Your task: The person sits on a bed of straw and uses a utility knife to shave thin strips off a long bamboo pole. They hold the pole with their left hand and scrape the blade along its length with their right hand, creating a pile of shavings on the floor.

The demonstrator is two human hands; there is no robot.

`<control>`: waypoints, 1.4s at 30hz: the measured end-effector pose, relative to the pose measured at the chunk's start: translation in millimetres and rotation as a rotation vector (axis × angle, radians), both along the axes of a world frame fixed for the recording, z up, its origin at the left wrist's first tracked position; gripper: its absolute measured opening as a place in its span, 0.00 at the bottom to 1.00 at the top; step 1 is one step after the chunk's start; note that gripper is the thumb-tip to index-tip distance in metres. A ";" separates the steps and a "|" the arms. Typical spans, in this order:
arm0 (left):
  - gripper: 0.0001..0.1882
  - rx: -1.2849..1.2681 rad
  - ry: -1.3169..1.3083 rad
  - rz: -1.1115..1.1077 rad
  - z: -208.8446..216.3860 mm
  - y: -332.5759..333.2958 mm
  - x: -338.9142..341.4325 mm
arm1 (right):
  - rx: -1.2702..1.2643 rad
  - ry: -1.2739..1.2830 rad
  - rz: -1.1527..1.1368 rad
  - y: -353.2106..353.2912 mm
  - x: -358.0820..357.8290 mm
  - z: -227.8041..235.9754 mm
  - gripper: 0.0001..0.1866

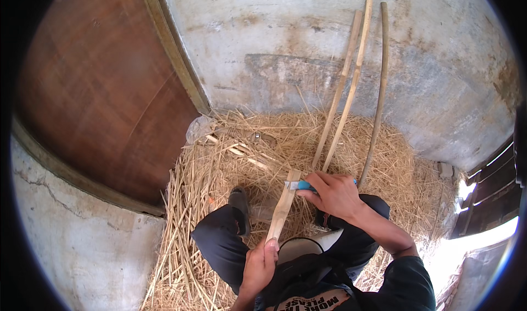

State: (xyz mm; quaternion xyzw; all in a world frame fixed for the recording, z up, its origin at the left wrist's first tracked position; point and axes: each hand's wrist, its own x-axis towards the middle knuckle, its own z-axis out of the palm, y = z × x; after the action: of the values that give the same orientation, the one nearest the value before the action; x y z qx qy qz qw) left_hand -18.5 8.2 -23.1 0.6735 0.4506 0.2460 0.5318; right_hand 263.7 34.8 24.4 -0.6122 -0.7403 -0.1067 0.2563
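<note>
"Fingers of your right hand point(335, 194) were pressed together around the knife point(305, 185), weren't they?"

"They were, bent about its blue handle, with the blade lying across the stick point(282, 209) just short of its far end. Whether the edge had bitten into the wood, I couldn't tell you; it was too small to see."

"And your left hand point(260, 266)?"

"It gripped the near end of the stick. Your thumb pressed on top of the wood; your other fingers were mostly hidden, so I couldn't tell how they lay."

"Where was the stick itself?"

"In front of you, between your knees, slanting away from your left hand and a little to the right, above the straw point(392, 152)."

"What stood beyond your hands?"

"Two pale strips point(358, 65), close side by side, and to their right a darker pole point(382, 64). All three stood against the wall point(274, 86), their lower ends down by the straw."

"And off to your left?"

"You had a brown door point(104, 91) there, with a bit of plastic point(199, 129) near its corner. Your left shoe point(239, 201) was on the straw, left of the stick."
</note>
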 end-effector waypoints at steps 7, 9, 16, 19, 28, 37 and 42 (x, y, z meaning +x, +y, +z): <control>0.18 -0.037 -0.014 0.013 4.6 -0.8 1.5 | 0.025 0.005 -0.007 1.3 0.0 -1.6 0.20; 0.18 -0.265 -0.099 -0.047 -1.2 2.5 -6.1 | 0.019 0.006 -0.007 0.1 -0.8 -0.1 0.19; 0.18 0.029 0.054 0.017 13.9 2.0 6.5 | -0.050 0.081 -0.017 -0.2 2.3 -2.1 0.19; 0.18 -0.024 -0.040 -0.001 6.8 3.6 9.1 | -0.308 0.388 0.206 8.7 26.5 5.7 0.18; 0.14 0.124 0.166 0.125 22.0 12.1 20.5 | -0.192 0.546 0.212 -7.8 11.3 8.7 0.14; 0.13 0.292 0.249 0.039 4.6 4.6 35.9 | -0.248 0.765 0.064 0.4 -2.3 39.6 0.13; 0.14 0.294 0.258 0.030 8.2 3.0 37.6 | -0.199 0.736 0.074 4.1 1.0 31.7 0.10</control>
State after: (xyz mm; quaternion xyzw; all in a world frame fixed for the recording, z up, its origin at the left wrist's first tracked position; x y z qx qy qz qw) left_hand 19.1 11.3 -14.9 0.7630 0.4842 0.2288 0.3618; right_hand 264.7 38.9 56.2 -0.6044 -0.6271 0.2019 0.4480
